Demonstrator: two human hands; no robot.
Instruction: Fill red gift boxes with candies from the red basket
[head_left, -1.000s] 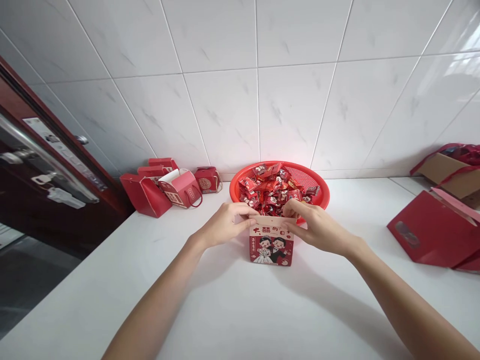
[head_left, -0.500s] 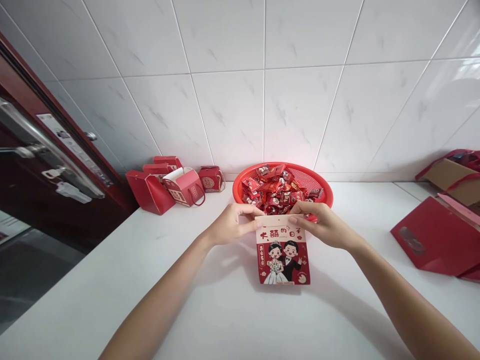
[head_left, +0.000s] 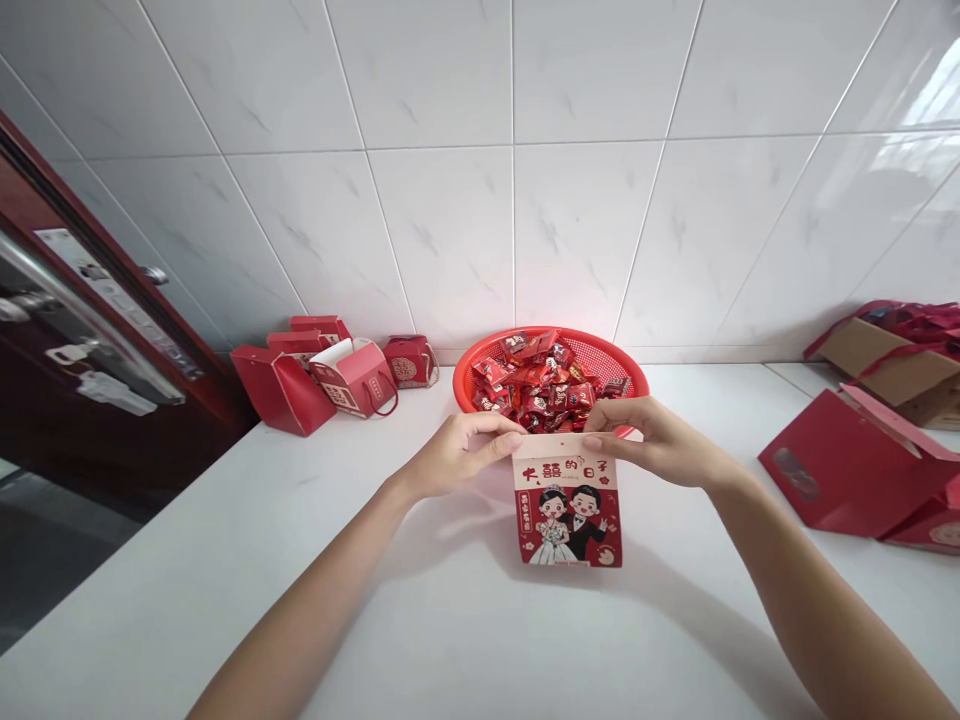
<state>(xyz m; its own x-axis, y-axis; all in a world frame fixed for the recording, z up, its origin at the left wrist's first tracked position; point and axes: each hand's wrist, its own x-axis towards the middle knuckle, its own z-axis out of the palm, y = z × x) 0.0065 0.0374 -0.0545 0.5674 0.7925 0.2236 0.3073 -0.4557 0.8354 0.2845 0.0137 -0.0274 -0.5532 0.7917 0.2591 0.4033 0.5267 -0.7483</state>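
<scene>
The gift box (head_left: pixel 567 510) is pale pink at the top and red below, printed with a cartoon bride in white and groom in black. The round basket (head_left: pixel 592 345) is bright red mesh, heaped with red-wrapped sweets (head_left: pixel 532 385), before grey-veined white tiles (head_left: pixel 450 230).

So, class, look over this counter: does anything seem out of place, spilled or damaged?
Nothing is spilled: the wrapped sweets sit heaped in the red basket, behind the held gift box. The odd sight is the keys hanging from the lock of the dark red door.
</scene>
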